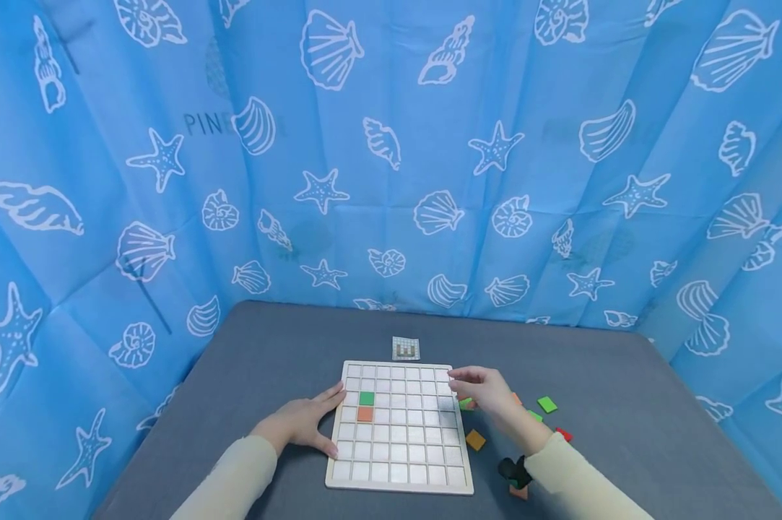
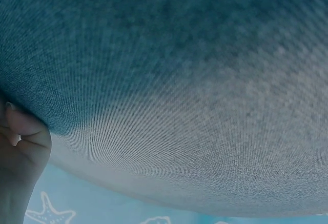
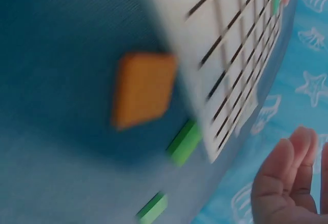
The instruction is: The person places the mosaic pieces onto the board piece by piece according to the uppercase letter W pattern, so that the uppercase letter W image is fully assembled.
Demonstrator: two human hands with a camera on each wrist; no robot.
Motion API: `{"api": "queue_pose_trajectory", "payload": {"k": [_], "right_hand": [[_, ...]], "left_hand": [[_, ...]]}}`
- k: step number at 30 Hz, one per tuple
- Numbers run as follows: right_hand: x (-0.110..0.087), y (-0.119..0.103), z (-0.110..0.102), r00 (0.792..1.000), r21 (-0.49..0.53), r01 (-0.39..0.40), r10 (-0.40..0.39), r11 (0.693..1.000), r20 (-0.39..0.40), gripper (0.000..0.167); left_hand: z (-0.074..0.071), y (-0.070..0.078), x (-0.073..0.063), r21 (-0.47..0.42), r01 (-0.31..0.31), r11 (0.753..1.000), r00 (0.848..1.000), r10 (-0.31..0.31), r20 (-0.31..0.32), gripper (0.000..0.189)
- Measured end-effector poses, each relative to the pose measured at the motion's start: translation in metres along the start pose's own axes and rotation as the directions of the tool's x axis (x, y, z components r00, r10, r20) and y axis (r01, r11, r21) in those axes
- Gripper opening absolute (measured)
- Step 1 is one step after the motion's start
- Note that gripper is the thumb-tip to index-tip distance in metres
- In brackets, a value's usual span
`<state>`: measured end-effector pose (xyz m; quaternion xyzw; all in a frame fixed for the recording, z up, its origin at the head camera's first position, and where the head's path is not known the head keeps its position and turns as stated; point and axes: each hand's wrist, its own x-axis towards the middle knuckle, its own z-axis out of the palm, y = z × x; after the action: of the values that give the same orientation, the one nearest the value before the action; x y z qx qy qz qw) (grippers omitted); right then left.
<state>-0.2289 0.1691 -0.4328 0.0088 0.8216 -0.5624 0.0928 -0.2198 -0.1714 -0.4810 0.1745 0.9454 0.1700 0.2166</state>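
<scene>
The grey woven surface (image 1: 235, 375) spreads wide on the left; there the left hand (image 1: 300, 422), cut off in its wrist view, rests on the pale gridded board's (image 1: 398, 433) left rim, grip spread. Inside, a flat square green tile (image 1: 367, 399) adjoins an orange tile (image 1: 365, 414) just nearer. Beyond the far rim lies a small card (image 1: 406, 349), its print hard to make out. The right hand (image 1: 488, 393) hovers by the far right corner, grip loosely parted, partly hiding loose tiles (image 1: 475, 440) scattered along the board's right side.
</scene>
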Motion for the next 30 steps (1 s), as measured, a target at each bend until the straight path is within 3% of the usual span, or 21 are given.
{"api": "queue_pose_trajectory", "payload": {"k": [11, 23, 30], "right_hand": [[0.007, 0.033, -0.032, 0.999, -0.078, -0.028, 0.026, 0.997, -0.018, 0.037], [0.010, 0.050, -0.033, 0.992, -0.116, -0.061, 0.073, 0.991, 0.106, 0.048], [0.017, 0.053, -0.031, 0.989, -0.194, -0.005, 0.034, 0.981, 0.147, 0.047]], "left_hand": [[-0.001, -0.001, 0.004, 0.020, 0.037, 0.999, 0.999, -0.036, -0.038, 0.110], [0.004, 0.002, 0.002, 0.030, 0.050, 0.998, 0.999, -0.049, -0.019, 0.110], [0.003, 0.001, 0.001, 0.027, 0.027, 0.999, 1.000, -0.027, -0.011, 0.110]]}}
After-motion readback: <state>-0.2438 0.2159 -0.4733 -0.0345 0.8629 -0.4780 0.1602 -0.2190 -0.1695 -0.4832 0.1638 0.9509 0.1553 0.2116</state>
